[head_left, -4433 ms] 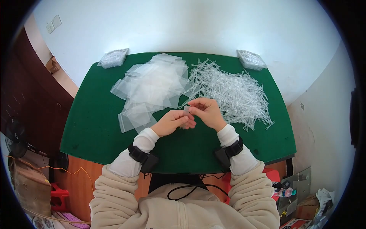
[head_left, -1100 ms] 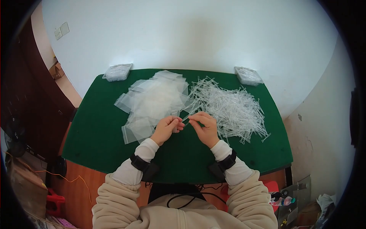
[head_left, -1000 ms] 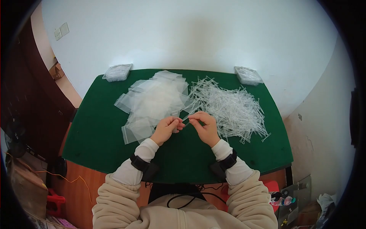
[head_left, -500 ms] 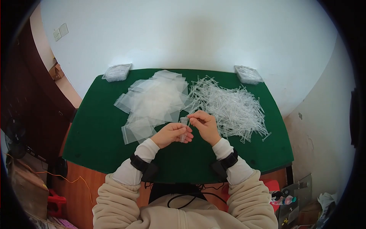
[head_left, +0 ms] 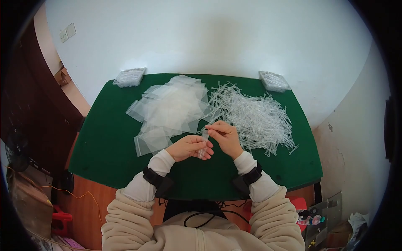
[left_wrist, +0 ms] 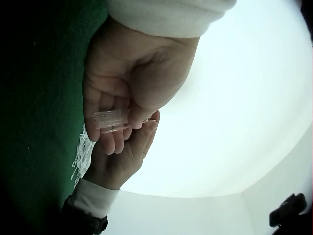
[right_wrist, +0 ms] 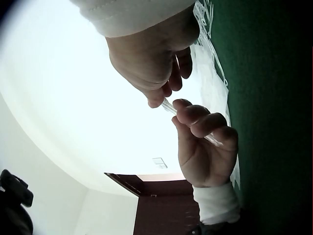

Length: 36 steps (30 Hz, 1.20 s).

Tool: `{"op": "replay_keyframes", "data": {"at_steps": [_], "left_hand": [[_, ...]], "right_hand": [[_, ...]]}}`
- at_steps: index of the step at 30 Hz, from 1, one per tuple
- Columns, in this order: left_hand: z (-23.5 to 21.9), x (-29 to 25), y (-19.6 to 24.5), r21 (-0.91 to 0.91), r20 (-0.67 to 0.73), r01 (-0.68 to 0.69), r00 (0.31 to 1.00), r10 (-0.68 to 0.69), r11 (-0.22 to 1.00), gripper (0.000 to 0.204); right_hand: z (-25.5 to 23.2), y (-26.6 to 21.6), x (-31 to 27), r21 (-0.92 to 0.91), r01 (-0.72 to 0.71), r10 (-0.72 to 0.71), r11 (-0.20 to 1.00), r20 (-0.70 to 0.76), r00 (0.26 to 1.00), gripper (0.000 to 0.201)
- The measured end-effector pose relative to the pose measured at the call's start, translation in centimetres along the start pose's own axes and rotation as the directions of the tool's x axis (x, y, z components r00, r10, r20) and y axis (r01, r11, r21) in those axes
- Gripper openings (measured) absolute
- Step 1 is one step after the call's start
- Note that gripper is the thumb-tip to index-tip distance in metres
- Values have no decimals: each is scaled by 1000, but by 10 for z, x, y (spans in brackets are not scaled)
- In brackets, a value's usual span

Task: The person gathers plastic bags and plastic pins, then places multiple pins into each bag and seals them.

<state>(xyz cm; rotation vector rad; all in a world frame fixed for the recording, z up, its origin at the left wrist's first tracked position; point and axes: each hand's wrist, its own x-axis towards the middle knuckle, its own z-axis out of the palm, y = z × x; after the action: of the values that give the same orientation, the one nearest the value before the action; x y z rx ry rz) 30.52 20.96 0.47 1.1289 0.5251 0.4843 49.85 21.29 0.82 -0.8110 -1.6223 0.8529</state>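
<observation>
One bundle of clear plastic sticks [head_left: 202,151] is held over the near middle of the green table [head_left: 104,150], between the bag pile [head_left: 169,104] on the left and the stick pile [head_left: 255,119] on the right. From the head view, the left hand [head_left: 184,149] cradles it with partly curled fingers; the right hand [head_left: 226,139] pinches at its far end. A light grip and level ends should help align the sticks.

In the left wrist view, the left thumb presses the bundle against the fingers, a sound hold if pressure stays gentle enough not to fan them.

The right wrist view shows the right fingertips nearly closed at the bundle's end; whether they pinch one stick or several, I cannot tell. The left fingers hide its middle, so no count is possible.
</observation>
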Motion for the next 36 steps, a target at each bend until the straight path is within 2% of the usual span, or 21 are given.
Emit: {"op": "replay_keyframes", "data": {"at_steps": [9,13,16,17,20,21,24,29,32,36], "left_hand": [[3,-1,3,61,-13,21,1000,-20,998,29],[5,0,3,135,-2,-11,1000,11,991,27],[6,8,-6,462,-106,-225,947,305,858,23],[5,9,-8,462,-107,-224,946,305,858,23],[3,12,-16,710,-140,-302,826,547,637,20],[0,14,-19,709,-140,-302,825,547,637,20],[-9,18,-28,860,-161,-162,815,557,484,19],[-9,17,-25,827,-148,-195,829,539,528,19],[-9,15,-23,823,-118,-220,835,537,523,21],[-15,16,-25,829,-108,-191,868,485,525,22]], "right_hand": [[-2,6,-1,-9,1,-1,1000,46,999,16],[2,3,-2,41,-55,55,998,15,998,15],[2,0,-4,146,-298,293,943,52,955,19],[3,2,-4,146,-298,294,943,53,954,19],[5,14,-5,128,-210,202,969,73,977,19],[4,14,-5,128,-210,202,969,74,977,19],[3,12,-5,-63,-149,155,987,97,983,17],[3,12,-5,-15,-176,176,984,116,977,15],[3,12,-5,-47,-85,90,995,123,988,11],[3,14,-6,-21,-85,87,996,140,986,12]]}}
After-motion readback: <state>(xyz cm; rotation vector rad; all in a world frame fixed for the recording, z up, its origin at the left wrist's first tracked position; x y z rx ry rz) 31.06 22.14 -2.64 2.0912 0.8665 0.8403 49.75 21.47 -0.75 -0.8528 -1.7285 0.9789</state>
